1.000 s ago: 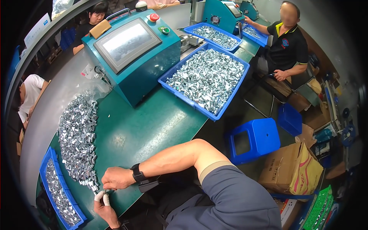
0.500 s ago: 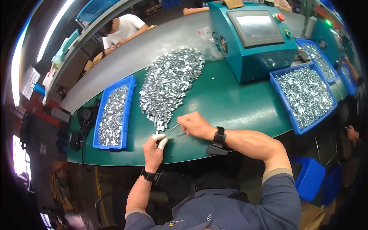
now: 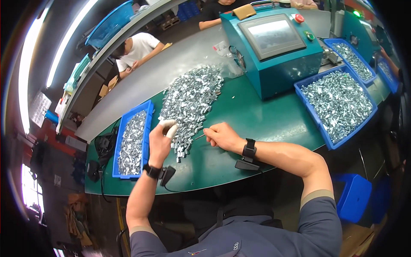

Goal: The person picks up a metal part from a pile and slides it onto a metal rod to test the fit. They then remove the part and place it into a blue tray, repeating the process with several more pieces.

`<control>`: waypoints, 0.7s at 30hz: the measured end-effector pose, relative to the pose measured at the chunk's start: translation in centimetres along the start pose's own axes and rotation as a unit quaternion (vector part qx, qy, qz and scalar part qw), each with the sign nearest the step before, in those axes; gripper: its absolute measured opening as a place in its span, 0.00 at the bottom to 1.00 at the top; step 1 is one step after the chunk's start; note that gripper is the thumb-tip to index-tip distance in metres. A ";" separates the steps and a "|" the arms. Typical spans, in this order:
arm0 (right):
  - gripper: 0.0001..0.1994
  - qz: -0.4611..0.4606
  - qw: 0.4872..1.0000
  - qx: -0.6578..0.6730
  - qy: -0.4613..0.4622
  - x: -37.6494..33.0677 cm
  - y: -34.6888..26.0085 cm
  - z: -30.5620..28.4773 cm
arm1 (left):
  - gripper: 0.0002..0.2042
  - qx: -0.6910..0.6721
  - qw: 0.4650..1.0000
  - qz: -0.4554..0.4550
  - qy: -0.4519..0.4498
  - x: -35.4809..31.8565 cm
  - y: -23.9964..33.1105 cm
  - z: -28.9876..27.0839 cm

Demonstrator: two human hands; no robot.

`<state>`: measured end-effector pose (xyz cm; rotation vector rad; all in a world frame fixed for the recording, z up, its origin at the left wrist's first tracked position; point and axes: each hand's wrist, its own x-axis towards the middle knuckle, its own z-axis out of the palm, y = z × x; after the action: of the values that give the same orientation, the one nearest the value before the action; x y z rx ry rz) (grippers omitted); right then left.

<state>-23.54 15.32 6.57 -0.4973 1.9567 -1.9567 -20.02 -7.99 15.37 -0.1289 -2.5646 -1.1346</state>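
Note:
A heap of small silver metal pieces (image 3: 195,94) spreads over the green tabletop (image 3: 252,113), narrowing toward me. My left hand (image 3: 160,141), with white finger covers on its thumb and a finger, is at the left edge of the heap. Those fingers are curled together, and whatever is between them is too small to make out. Right of the heap's near end, my right hand (image 3: 223,136) is closed on a thin metal rod (image 3: 200,136), its tip pointing left toward the pieces.
A blue tray (image 3: 150,122) of metal pieces stands left of the heap. Another blue tray (image 3: 333,143) of pieces is at the right, beside a teal machine (image 3: 274,77) with a screen. A person (image 3: 143,49) sits across the grey surface. Black cables (image 3: 105,143) lie far left.
My left hand has moved up and away from the rod's tip, to the heap's left side. My right hand still holds the rod, shifted slightly right. The head view has tilted a little.

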 end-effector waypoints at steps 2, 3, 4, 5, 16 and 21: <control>0.23 -0.021 0.999 -0.034 0.017 -0.7 0.3 -1.5 | 0.12 0.034 0.999 0.001 -0.037 4.0 0.9 1.9; 0.23 -0.022 0.999 -0.034 0.022 -0.9 0.6 -2.1 | 0.12 0.054 0.997 0.020 -0.047 6.1 0.6 2.9; 0.22 -0.026 0.999 -0.037 0.026 -1.2 1.1 -2.7 | 0.11 0.051 0.996 0.027 -0.063 7.9 0.7 4.2; 0.21 -0.030 0.998 -0.039 0.030 -1.5 1.5 -3.2 | 0.11 0.048 0.995 0.034 -0.080 9.8 0.8 5.6; 0.19 -0.170 0.958 -0.202 0.112 -1.4 1.5 -4.3 | 0.11 0.086 0.990 0.110 -0.028 27.3 1.8 15.1; 0.17 -0.195 0.950 -0.212 0.120 -1.3 1.8 -4.2 | 0.11 0.113 0.975 0.104 -0.159 29.2 -0.8 17.7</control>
<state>-24.42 19.64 4.73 -0.8459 2.6251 -1.8767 -52.28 3.01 13.49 -0.5513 -2.8522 -0.7916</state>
